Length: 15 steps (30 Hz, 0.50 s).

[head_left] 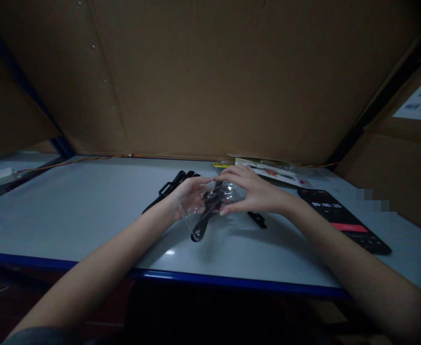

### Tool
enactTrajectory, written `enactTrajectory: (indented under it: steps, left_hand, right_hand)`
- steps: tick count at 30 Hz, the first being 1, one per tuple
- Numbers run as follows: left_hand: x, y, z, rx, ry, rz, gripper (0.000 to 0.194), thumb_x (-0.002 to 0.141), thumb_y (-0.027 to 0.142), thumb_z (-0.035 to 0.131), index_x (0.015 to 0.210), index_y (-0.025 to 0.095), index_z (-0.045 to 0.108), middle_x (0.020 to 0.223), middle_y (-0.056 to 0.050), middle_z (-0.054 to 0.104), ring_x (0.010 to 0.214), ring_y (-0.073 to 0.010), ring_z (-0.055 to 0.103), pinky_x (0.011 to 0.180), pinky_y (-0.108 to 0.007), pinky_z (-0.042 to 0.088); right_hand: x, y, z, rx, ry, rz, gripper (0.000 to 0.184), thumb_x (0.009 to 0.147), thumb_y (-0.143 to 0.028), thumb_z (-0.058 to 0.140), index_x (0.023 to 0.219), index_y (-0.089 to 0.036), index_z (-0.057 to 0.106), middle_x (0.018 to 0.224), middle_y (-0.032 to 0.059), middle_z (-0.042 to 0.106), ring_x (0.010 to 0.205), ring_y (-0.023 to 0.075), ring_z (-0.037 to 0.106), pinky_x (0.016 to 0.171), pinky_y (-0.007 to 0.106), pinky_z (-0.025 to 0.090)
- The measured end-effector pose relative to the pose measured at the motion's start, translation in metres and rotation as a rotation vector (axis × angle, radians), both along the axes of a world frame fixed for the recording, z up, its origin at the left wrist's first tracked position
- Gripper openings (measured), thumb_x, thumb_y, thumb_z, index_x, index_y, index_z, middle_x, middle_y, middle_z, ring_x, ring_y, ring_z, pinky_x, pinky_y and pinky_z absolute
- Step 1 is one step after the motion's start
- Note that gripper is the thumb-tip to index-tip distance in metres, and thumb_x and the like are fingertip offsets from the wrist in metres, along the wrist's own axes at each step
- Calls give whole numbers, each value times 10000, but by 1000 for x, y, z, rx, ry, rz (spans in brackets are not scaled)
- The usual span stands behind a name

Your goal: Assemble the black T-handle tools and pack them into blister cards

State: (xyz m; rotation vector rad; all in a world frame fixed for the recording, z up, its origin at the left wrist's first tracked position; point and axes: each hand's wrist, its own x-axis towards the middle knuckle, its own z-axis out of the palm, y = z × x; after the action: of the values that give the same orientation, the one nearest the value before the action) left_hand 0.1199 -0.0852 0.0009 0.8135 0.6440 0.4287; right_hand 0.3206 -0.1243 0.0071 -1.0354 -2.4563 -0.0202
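Note:
A clear plastic blister shell (228,191) is held between both hands above the table. Inside or behind it is a dark, long-handled tool (200,229), its rounded handle end pointing down toward me; its head is hidden by fingers and glare. My left hand (192,194) is closed round the shell's left side and the tool. With curved fingers on top and the thumb below, my right hand (249,189) grips the shell's right side. Several black handled items (169,189) lie behind my left wrist. Under my right hand rests a small black slotted piece (256,219).
A phone (343,218) showing a timer lies at right, beside my right forearm. Printed cards (273,172) and clear plastic packaging (292,167) sit at the back against a cardboard wall (210,86). The white table (70,206) has a blue front edge.

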Motion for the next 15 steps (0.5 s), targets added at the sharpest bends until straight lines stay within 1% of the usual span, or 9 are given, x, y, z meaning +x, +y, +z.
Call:
enactTrajectory:
  steps: [2,4,6,7,9,11,13,14,15]
  left_hand:
    - [-1,2,-1,-37,-25,19,378,829,352,444,1024,45,548,783,-128,669,709,-205,645,702,-337,490]
    - [-2,1,-2,-50,-82,53,459,823,399,438,1070,20,516,827,-160,663,770,-230,647,752,-363,479]
    - [-2,-1,-3,-36,-151,100,521,812,425,450,1124,8,469,896,-193,649,861,-262,637,817,-395,455]
    - [-2,-2,-3,-27,-176,126,542,806,436,461,1140,10,450,920,-202,641,889,-270,630,841,-399,443]
    - [0,-5,-3,-5,-223,167,571,794,463,477,1149,18,434,928,-198,634,900,-266,622,863,-392,429]
    - [2,-9,-3,13,-257,162,584,790,494,476,1141,29,444,906,-179,634,869,-250,620,847,-378,430]
    - [3,-11,-2,29,-275,135,578,793,511,464,1125,39,467,877,-158,636,833,-234,618,817,-368,436]
    - [4,-12,-2,38,-277,125,561,797,508,464,1113,45,481,864,-147,638,820,-226,616,807,-364,437]
    - [4,-13,-2,50,-275,124,530,798,494,471,1092,53,498,850,-136,640,804,-217,615,798,-361,438]
  right_hand:
    - [1,-1,5,95,23,-72,622,619,-615,664,1087,-224,541,1043,90,555,996,273,495,848,434,393]
    - [4,0,8,145,128,-194,588,598,-631,667,983,-209,527,943,76,551,879,247,520,754,389,422]
    - [6,3,7,107,325,-349,559,617,-652,635,930,-216,477,828,43,539,731,202,524,630,336,422]
    - [5,5,6,47,440,-413,549,642,-669,599,920,-220,450,768,24,525,661,180,513,572,313,408]
    - [-1,8,1,-164,649,-490,539,696,-711,493,906,-222,405,665,-7,487,544,151,476,479,288,381]
    - [-12,8,-4,-466,783,-481,523,741,-720,410,892,-220,396,605,-20,461,475,138,451,425,287,380]
    - [-25,5,-6,-763,860,-380,454,798,-663,385,860,-216,431,585,-11,474,470,139,471,430,301,422]
    - [-30,3,-6,-873,881,-308,405,834,-609,378,845,-212,453,597,1,494,491,141,495,455,309,452]
    - [-34,0,-5,-949,898,-244,350,862,-543,381,842,-206,473,625,15,519,522,142,518,490,315,479]
